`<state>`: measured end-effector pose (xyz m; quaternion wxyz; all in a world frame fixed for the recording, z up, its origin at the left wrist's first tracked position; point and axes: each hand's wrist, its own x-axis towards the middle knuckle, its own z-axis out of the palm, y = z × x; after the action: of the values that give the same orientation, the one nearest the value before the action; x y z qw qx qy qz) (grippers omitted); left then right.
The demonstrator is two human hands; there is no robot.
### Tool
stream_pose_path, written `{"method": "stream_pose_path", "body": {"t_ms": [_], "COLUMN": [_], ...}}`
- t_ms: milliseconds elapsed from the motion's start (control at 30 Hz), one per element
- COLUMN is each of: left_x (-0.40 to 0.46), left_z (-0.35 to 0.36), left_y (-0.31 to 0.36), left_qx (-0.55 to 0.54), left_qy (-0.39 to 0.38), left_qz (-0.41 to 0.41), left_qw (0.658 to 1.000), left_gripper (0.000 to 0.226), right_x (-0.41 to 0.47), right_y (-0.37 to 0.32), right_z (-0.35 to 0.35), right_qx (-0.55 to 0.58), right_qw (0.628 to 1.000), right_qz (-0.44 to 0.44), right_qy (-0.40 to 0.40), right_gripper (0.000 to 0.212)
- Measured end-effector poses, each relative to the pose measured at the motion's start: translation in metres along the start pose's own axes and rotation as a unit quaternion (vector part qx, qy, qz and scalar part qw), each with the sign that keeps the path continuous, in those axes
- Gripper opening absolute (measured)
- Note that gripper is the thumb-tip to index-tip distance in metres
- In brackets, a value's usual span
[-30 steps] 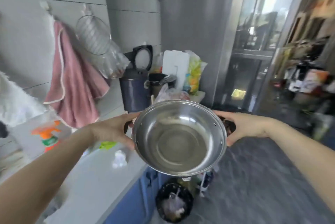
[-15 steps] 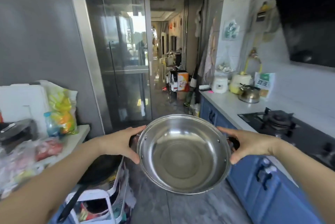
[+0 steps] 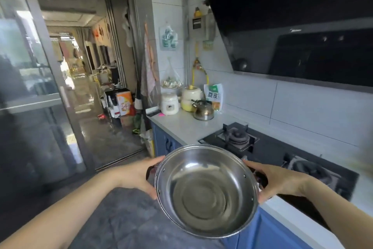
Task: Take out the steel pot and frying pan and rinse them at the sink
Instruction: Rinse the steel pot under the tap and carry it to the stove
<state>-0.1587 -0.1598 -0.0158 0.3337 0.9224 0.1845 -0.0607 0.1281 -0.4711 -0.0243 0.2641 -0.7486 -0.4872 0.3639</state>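
Note:
I carry the empty steel pot (image 3: 205, 190) in front of me, its mouth tilted toward the camera. My left hand (image 3: 139, 176) grips the dark handle on its left side. My right hand (image 3: 276, 180) grips the handle on its right side. The pot hangs in the air over the front edge of the blue-fronted counter (image 3: 187, 129). Neither the frying pan nor the sink is in view.
A black gas hob (image 3: 270, 147) with two burners sits in the counter at right, under a black range hood (image 3: 298, 24). A steel kettle (image 3: 203, 110), a rice cooker (image 3: 170, 103) and a yellow jar stand at the counter's far end. A glass sliding door (image 3: 38, 91) is at left.
I have turned right with the pot held in both hands. The left shelf with the frying pan has left the view, and the hob counter now fills the right side.

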Motion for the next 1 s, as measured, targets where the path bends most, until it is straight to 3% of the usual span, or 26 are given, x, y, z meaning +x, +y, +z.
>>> {"method": "stream_pose_path", "body": {"t_ms": [100,233,400,533,733,1000], "left_x": [0.083,0.184,0.286,0.357,0.471,0.622], "left_z": [-0.011,-0.032,-0.076,-0.11,-0.163,-0.215], "left_y": [0.001,-0.007,-0.036,-0.067,-0.14,-0.222], "left_qx": [0.019,-0.001,-0.016,-0.021,-0.005,0.045], "left_qy": [-0.009,-0.029,-0.025,-0.028,-0.061,-0.112], "left_qz": [0.009,0.031,0.028,0.015,0.025,0.046], "left_qw": [1.0,0.999,0.999,0.999,0.998,0.992], "left_gripper": [0.146,0.112,0.108,0.104,0.12,0.128], "right_x": [0.033,0.1,0.193,0.278,0.405,0.543], "right_y": [0.023,0.055,0.064,0.074,0.096,0.139], "right_z": [-0.042,-0.106,-0.176,-0.214,-0.245,-0.267], "right_qx": [0.006,-0.022,-0.041,-0.046,-0.082,-0.044], "right_qw": [1.0,0.999,0.998,0.998,0.995,0.99], "right_qz": [0.014,0.041,0.049,0.045,0.056,0.125], "right_qy": [0.007,0.024,0.017,0.01,0.017,0.04], "right_gripper": [0.105,0.103,0.095,0.104,0.098,0.115]}}
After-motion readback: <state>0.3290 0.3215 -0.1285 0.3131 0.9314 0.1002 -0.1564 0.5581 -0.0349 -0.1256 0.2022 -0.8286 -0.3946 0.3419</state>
